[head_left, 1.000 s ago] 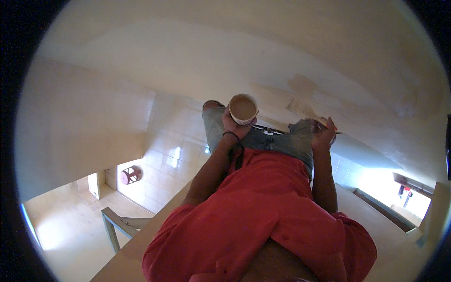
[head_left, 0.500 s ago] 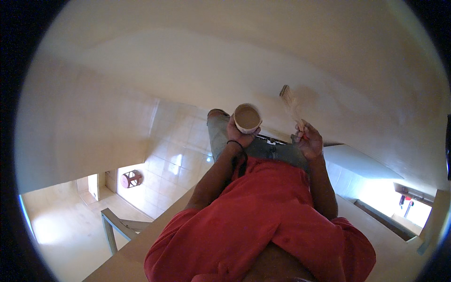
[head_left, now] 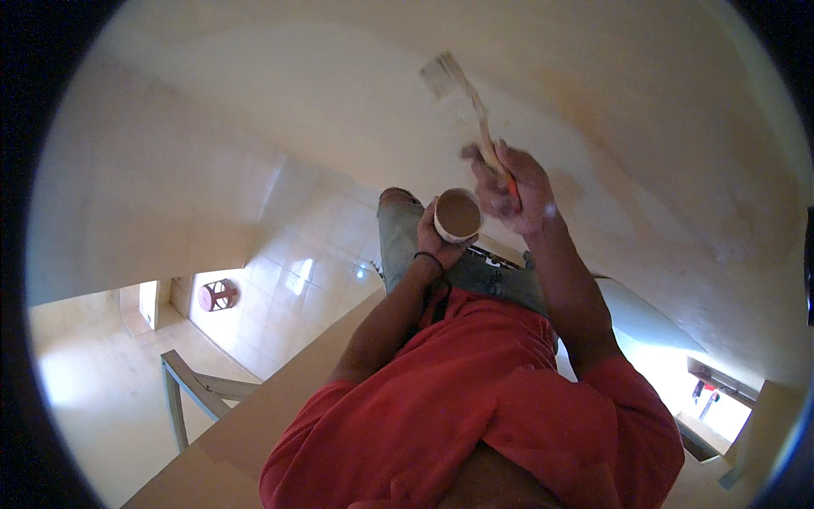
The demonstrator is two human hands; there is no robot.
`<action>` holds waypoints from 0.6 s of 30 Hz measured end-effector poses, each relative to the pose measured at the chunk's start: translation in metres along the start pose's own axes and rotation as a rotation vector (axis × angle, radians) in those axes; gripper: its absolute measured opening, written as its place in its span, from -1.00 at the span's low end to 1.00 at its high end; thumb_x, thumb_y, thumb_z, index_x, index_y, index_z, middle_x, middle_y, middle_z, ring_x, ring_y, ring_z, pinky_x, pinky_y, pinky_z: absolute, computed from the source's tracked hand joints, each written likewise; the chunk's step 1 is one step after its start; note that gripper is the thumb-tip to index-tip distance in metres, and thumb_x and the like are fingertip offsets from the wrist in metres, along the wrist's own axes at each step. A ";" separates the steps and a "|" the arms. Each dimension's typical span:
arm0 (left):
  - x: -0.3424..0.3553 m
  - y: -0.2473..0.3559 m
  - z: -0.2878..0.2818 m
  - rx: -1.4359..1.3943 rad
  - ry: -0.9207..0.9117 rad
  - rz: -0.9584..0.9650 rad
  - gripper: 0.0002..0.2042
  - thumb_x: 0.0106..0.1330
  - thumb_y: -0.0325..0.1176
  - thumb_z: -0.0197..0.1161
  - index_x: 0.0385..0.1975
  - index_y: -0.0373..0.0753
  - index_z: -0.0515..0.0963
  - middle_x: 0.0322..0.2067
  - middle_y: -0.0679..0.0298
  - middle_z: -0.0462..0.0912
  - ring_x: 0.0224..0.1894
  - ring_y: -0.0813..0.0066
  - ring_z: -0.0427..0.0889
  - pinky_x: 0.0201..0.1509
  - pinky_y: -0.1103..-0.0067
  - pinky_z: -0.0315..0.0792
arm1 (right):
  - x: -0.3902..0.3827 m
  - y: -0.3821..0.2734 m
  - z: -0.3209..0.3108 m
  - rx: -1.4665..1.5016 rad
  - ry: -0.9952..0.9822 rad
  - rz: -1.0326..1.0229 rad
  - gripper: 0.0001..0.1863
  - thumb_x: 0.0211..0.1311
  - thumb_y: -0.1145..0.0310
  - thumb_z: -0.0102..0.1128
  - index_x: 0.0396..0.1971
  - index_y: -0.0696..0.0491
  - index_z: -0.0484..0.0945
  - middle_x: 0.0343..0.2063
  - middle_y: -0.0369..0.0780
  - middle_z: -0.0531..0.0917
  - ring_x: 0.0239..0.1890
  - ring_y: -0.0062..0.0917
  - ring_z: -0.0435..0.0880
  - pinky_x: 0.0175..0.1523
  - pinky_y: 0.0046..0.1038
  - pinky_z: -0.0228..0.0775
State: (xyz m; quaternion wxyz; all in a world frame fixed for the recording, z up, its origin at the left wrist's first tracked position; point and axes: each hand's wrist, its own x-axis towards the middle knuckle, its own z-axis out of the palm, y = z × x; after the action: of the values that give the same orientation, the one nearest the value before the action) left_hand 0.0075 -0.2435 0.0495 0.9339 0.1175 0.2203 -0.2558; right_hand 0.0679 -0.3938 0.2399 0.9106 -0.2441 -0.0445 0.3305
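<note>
A cream plastered wall (head_left: 280,102) fills the view above a pale tiled floor (head_left: 314,271); my right hand (head_left: 511,191) is clenched on the paintbrush (head_left: 465,100), its long axis running up-left, bristles against the wall; my left hand (head_left: 443,244) grasps the small paint cup (head_left: 458,215), mouth open toward me.

A pale flat paintbrush (head_left: 462,102) slants up against the cream wall; a round cup (head_left: 458,215) holds beige paint.
</note>
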 end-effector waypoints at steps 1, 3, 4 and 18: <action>0.001 0.000 0.000 0.005 -0.019 -0.005 -0.52 0.32 0.18 0.05 0.10 0.06 0.49 0.06 0.27 0.58 0.06 0.18 0.57 -0.05 0.08 0.50 | 0.012 -0.007 0.006 -0.062 0.106 -0.018 -0.56 0.41 0.15 0.01 -0.03 0.27 0.40 -0.66 -0.39 0.39 -0.75 -0.76 0.26 -0.71 -0.67 0.09; 0.002 0.002 -0.001 0.004 0.011 -0.015 -0.53 0.32 0.09 0.00 0.14 0.01 0.46 0.12 0.21 0.54 0.11 0.05 0.55 0.06 0.02 0.48 | 0.038 -0.024 -0.002 -0.178 0.148 -0.050 -0.58 0.40 0.14 0.05 -0.08 0.25 0.42 -0.69 -0.43 0.37 -0.77 -0.78 0.24 -0.71 -0.69 0.06; 0.003 0.003 -0.001 0.007 0.024 -0.020 -0.53 0.32 0.04 -0.02 0.15 -0.01 0.44 0.14 0.17 0.52 0.13 -0.01 0.54 0.12 -0.01 0.47 | 0.050 -0.035 -0.007 -0.235 0.168 -0.070 -0.59 0.40 0.14 0.07 -0.10 0.25 0.42 -0.70 -0.45 0.36 -0.77 -0.80 0.23 -0.71 -0.70 0.04; 0.000 0.000 -0.003 0.031 0.072 0.005 -0.53 0.33 0.19 0.04 0.07 0.06 0.51 0.02 0.27 0.60 0.04 0.16 0.58 -0.17 0.12 0.54 | -0.047 -0.052 -0.082 0.292 0.200 -0.419 -0.63 0.46 0.14 -0.02 -0.18 0.19 0.51 -0.76 -0.42 0.32 -0.81 -0.73 0.20 -0.75 -0.65 -0.01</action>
State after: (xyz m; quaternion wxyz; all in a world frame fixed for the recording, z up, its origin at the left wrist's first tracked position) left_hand 0.0068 -0.2428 0.0468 0.9242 0.1417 0.2494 -0.2523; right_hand 0.0811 -0.4917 0.1962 0.9845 -0.1272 0.0440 0.1123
